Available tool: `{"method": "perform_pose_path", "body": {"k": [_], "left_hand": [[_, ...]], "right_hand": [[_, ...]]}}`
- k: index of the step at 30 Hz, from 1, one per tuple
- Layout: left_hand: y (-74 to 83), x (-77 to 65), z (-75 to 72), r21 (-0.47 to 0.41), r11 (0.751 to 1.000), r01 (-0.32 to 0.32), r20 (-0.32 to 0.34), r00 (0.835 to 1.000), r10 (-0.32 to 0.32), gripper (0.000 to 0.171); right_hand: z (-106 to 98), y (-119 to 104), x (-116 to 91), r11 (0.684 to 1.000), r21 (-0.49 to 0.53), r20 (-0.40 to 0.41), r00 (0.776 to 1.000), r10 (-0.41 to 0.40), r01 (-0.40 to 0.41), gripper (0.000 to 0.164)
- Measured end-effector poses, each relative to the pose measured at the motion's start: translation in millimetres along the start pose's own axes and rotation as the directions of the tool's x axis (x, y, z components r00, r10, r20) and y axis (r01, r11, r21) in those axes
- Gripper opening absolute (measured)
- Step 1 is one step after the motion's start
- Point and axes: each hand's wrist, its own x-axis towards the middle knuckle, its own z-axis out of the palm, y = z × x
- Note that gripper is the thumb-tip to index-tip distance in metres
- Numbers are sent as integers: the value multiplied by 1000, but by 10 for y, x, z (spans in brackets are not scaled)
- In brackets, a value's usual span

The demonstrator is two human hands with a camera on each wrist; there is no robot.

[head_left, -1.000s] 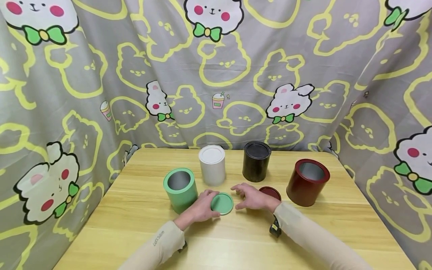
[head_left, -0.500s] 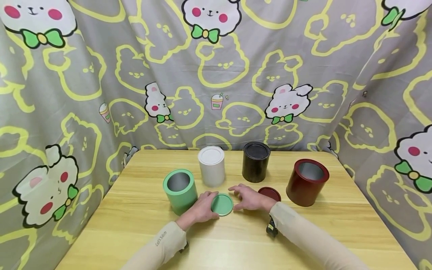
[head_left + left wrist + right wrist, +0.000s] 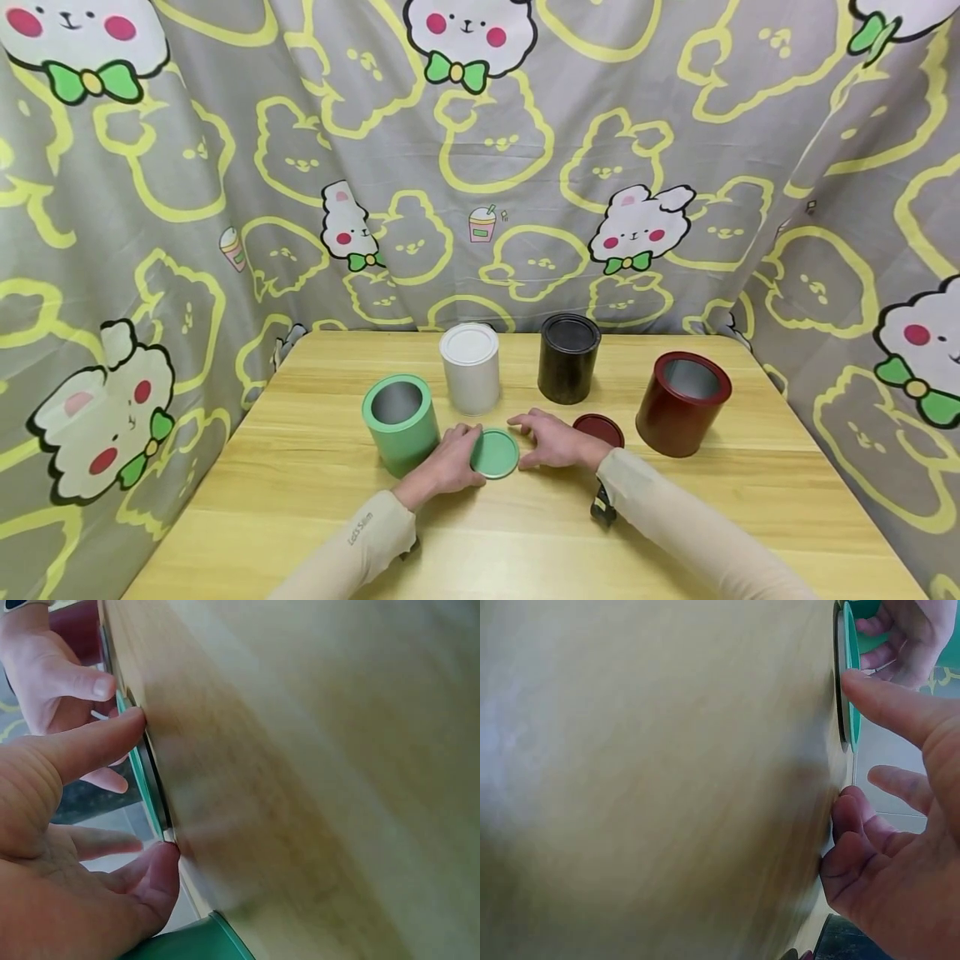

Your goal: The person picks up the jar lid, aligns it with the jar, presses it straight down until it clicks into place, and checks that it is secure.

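A round green lid (image 3: 495, 453) lies flat on the table between both hands. My left hand (image 3: 448, 462) holds it by its left edge. In the left wrist view the thumb (image 3: 101, 744) and the fingertips (image 3: 159, 877) meet the rim of the lid some way apart. Just right of the lid is my right hand (image 3: 555, 442), thumb and fingers spread and holding nothing. Its thumb (image 3: 889, 701) overlaps the lid in the right wrist view. Behind the left wrist stands an uncovered green can (image 3: 405, 433), grey inside.
A dark red lid (image 3: 600, 428) lies behind the right wrist, partly hidden. To its right is an uncovered dark red can (image 3: 675, 421). A white can (image 3: 472, 375) and a black can (image 3: 567, 367), both lidded, stand farther back, near a patterned curtain (image 3: 420, 167).
Both hands keep nearly the same pose. My right hand has shifted very slightly left toward the green lid since the first frame.
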Motion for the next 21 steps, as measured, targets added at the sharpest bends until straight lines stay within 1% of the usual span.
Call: {"method": "perform_pose_path", "body": {"k": [4,12,17,21], "left_hand": [[5,2,-4,14,1000,10,6,1000,-10,84],[-8,23,-13,-6,1000,12,9,1000,-12,81],[-19,23,-20,-44,999,15,18,1000,-14,72],[-16,25,-20,-87,995,47,21,999,-46,72]], "right_hand": [[14,2,15,1000,-8,10,1000,6,-6,69],[13,10,30,1000,-20,13,1000,-10,11,63],[-2,9,28,1000,-13,19,999,-26,26,58],[-10,10,21,1000,-15,22,999,-23,23,56]]}}
